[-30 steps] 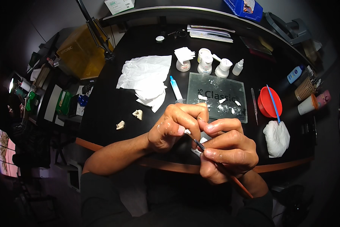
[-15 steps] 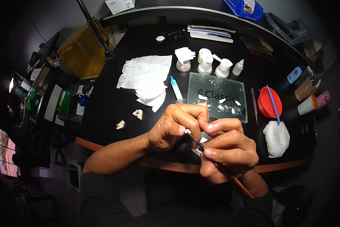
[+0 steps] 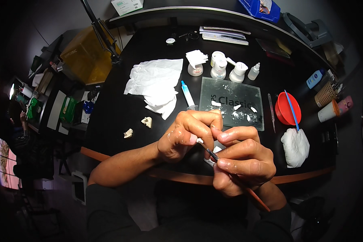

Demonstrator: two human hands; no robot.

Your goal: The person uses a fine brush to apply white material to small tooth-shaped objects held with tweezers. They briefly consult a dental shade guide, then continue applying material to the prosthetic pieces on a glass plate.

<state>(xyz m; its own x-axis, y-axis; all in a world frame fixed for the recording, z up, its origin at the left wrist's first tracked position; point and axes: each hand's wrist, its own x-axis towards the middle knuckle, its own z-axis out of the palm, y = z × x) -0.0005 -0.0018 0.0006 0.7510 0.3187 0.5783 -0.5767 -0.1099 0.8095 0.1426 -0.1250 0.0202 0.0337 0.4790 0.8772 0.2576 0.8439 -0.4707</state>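
One wide fisheye head view, downward from above, close over both hands [image 3: 185, 131] [image 3: 248, 159] and the black table [image 3: 117, 117].

Dark lettering [image 3: 232, 101] on glass slab [image 3: 248, 89], also amber box [image 3: 82, 66].

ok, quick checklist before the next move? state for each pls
1. Left hand pinching the small white piece: ok.
2. Right hand gripping the brown-handled tool: ok.
3. Tool tip pointing at the white piece: ok.
4. Tip actually touching the piece: cannot tell, too small and close to the fingers.
5. Red bowl free of clutter: not ok, the blue stick crosses it in this view, its lower end at the white wad.
6. Loose white bits lying on the glass plate: ok.
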